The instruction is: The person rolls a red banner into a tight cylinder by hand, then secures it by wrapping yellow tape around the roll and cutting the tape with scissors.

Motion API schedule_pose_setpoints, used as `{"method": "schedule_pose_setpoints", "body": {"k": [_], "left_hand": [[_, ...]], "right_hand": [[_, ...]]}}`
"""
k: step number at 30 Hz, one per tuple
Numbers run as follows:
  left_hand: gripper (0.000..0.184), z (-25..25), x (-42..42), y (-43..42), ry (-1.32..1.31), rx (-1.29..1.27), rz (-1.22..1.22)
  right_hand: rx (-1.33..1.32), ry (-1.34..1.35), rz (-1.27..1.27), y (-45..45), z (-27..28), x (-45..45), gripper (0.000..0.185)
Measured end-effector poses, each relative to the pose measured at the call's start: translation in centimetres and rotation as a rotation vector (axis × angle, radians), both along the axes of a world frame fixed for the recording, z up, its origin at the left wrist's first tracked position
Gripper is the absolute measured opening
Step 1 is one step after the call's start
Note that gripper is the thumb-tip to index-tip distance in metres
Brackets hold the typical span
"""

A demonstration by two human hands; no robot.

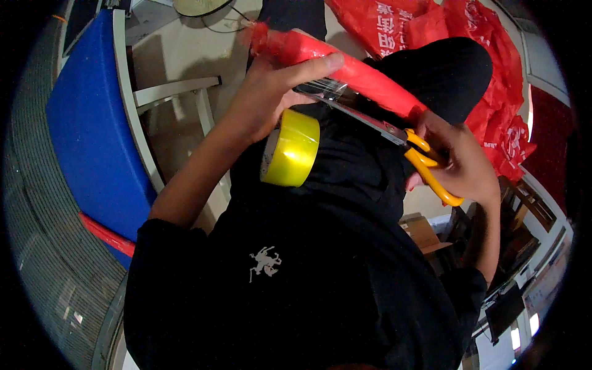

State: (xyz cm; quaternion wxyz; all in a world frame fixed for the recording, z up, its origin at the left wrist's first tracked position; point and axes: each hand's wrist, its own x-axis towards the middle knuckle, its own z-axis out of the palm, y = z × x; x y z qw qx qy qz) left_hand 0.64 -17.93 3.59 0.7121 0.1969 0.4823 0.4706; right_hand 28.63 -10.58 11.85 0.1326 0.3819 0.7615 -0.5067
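Observation:
A red plastic roll (364, 77) slants across my lap, its upper end bunched and blurred. My left hand (280, 86) grips it near that end, thumb laid along the top. Beneath the thumb is a crinkled strip of clear tape (330, 89). A roll of yellow tape (291, 150) rests on its side against my dark clothes, just below my left wrist. My right hand (459, 157) holds scissors (425, 161) by their orange handles, blades pointing toward my left hand. Its fingers also touch the roll's lower end. The scissor tips are hard to make out under the roll.
Large red plastic sheets (493, 80) with white lettering lie beyond my right knee. A blue chair (98, 129) with a pale frame stands at left. On the right are a cardboard box (422, 231) and wooden furniture (533, 206). A round object (197, 5) sits at the top.

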Motion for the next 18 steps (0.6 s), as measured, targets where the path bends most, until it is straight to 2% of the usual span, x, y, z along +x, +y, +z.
{"method": "schedule_pose_setpoints", "body": {"k": [5,8,10,12,15,18], "left_hand": [[0.039,0.1,0.1,0.4,-0.057,-0.016,0.018],[0.045,0.0,0.2,0.3,-0.006,0.027,-0.011],[0.038,0.0,0.2,0.4,-0.082,-0.028,0.025],[0.038,0.3,0.6,0.4,-0.056,0.006,0.018],[0.038,0.4,1.0,0.5,-0.058,0.026,0.012],[0.038,0.4,1.0,0.5,-0.081,0.002,0.009]], "right_hand": [[0.024,0.032,0.018,-0.7,0.7,-0.3,0.037],[0.074,0.029,0.031,-1.1,0.7,-0.4,0.040],[0.101,0.051,0.018,-1.3,0.6,-0.5,0.041],[0.073,0.070,-0.036,-1.3,0.6,-1.0,0.070],[0.060,-0.030,0.003,-1.0,1.5,-2.5,0.072],[0.081,0.038,0.003,-1.0,1.0,-2.1,0.072]]}}
